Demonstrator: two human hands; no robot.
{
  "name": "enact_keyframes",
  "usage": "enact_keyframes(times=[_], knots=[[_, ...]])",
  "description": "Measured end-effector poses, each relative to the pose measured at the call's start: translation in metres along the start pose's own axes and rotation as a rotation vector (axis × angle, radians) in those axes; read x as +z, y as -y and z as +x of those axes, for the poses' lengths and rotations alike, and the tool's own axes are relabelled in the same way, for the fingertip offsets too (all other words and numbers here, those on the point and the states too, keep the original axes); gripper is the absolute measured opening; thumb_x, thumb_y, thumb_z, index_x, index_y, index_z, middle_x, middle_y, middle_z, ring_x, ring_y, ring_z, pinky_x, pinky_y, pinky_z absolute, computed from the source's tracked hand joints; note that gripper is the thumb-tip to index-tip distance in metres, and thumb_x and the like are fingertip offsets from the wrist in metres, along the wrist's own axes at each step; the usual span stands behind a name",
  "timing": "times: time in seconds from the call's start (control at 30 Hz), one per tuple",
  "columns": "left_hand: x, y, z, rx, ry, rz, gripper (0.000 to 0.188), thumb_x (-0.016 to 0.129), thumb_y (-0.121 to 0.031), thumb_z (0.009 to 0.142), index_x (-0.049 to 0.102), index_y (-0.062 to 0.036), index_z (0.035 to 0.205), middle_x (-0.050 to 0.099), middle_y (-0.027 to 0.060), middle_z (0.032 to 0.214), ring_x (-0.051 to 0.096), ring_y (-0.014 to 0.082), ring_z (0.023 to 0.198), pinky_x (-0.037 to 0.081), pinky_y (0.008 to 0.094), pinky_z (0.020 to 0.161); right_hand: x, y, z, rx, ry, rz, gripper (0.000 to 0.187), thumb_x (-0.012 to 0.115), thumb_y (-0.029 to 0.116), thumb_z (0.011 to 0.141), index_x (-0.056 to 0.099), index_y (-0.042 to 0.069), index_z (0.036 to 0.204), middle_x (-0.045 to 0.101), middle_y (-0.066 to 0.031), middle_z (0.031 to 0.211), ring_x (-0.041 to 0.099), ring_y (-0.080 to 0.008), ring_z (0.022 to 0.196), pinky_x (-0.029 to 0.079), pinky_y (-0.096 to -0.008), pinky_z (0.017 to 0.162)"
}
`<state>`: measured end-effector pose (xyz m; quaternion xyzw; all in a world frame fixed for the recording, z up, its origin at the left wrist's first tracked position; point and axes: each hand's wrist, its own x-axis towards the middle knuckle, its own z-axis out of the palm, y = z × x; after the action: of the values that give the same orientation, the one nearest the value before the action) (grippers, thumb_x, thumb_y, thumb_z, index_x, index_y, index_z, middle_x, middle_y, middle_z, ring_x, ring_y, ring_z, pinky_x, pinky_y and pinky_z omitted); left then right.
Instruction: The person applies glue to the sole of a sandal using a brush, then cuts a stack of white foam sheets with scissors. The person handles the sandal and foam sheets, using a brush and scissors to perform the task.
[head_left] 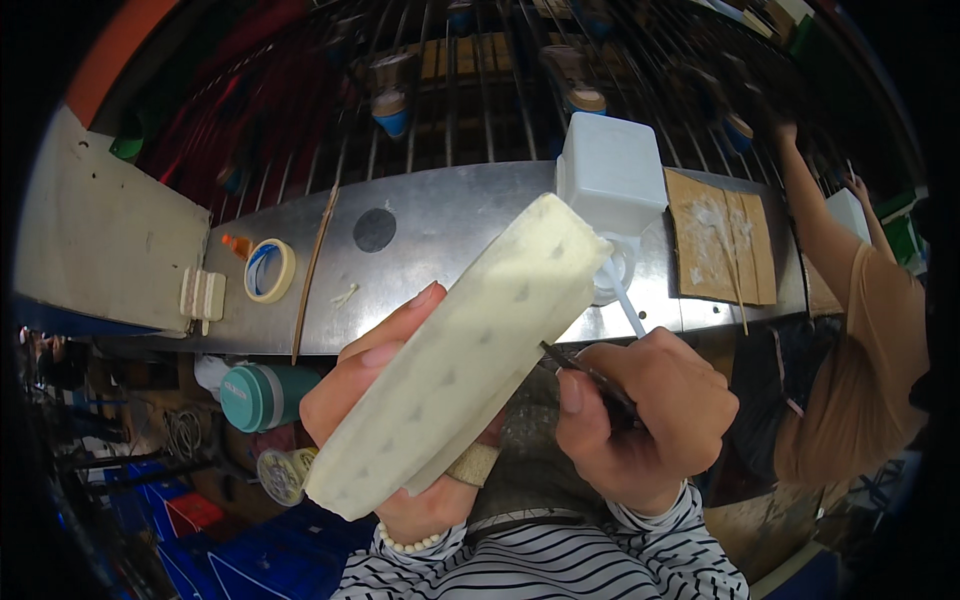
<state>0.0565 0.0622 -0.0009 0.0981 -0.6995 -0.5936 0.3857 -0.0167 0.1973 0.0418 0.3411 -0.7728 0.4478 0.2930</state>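
My left hand point(345, 395) is wrapped around a long cream-coloured block point(470, 350), held tilted with its upper end to the right. Faint dark spots run in a row along its broad face, and it covers part of the hand. Closed in a pinch, my right hand point(660, 410) grips a thin dark pointed tool point(590, 378); its exact kind is hidden by the fingers. The tool's tip meets or nearly meets the block's right edge. Behind the block's upper end stand a white square-sided plastic container point(612, 165) and a clear round dish with a white stick point(625, 295).
On the metal bench point(450, 215) lie a tape roll point(250, 285), a long wooden stick point(316, 270) and white-smeared cardboard point(700, 235). Beyond is a rack of metal rods point(490, 100) with blue-and-tan items. A co-worker's arm point(825, 210) reaches in at right. A teal jug point(245, 397) stands below the bench.
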Motion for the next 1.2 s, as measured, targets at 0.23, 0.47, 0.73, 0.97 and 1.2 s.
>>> enact_keyframes(times=[0.23,0.47,0.73,0.97,1.2], knots=[[0.0,-0.004,-0.003,0.056,0.038,0.1,0.066,0.078,-0.006,0.076,0.039,0.0067,0.128,0.052,0.0292,0.126,0.06,0.036,0.114,0.051,0.0404,0.097,-0.004,-0.004,0.002,0.168,-0.023,0.039,0.011,0.078,0.008,0.072,0.069,0.005,0.078,0.053,-0.0006,0.053,0.047,-0.0135,0.041,0.033,-0.0264,0.041],[-0.003,-0.004,-0.002,0.027,-0.042,0.049,0.075,0.081,-0.002,0.072,0.038,0.006,0.132,0.052,0.0277,0.127,0.059,0.0325,0.115,0.049,0.0402,0.098,-0.006,-0.011,0.005,0.216,-0.214,0.044,0.01,0.076,0.008,0.077,0.068,0.002,0.075,0.058,-0.004,0.057,0.051,-0.0148,0.042,0.038,-0.0263,0.043],[0.007,0.003,-0.007,-0.026,-0.068,-0.045,0.076,0.081,-0.003,0.072,0.037,0.0065,0.132,0.053,0.0272,0.128,0.06,0.0305,0.11,0.049,0.0393,0.093,0.004,-0.004,-0.005,-0.022,0.025,-0.004,0.02,0.08,0.013,0.066,0.07,0.005,0.081,0.052,0.0011,0.053,0.045,-0.0123,0.041,0.033,-0.0251,0.043],[0.009,0.001,-0.003,-0.032,-0.066,-0.099,0.075,0.081,-0.005,0.073,0.038,0.0065,0.133,0.053,0.0266,0.129,0.06,0.0283,0.105,0.05,0.0376,0.087,0.013,0.008,-0.015,-0.102,0.105,-0.018,0.024,0.078,0.02,0.073,0.07,0.001,0.084,0.054,-0.001,0.055,0.047,-0.0129,0.042,0.037,-0.0256,0.043],[0.007,0.001,-0.003,-0.029,-0.075,-0.121,0.074,0.081,-0.007,0.074,0.038,0.0065,0.133,0.052,0.0261,0.129,0.061,0.0262,0.1,0.05,0.036,0.082,0.011,0.017,-0.015,-0.151,0.217,0.024,0.038,0.084,0.028,0.069,0.071,-0.002,0.089,0.054,-0.0034,0.055,0.049,-0.0148,0.044,0.04,-0.0273,0.046]])
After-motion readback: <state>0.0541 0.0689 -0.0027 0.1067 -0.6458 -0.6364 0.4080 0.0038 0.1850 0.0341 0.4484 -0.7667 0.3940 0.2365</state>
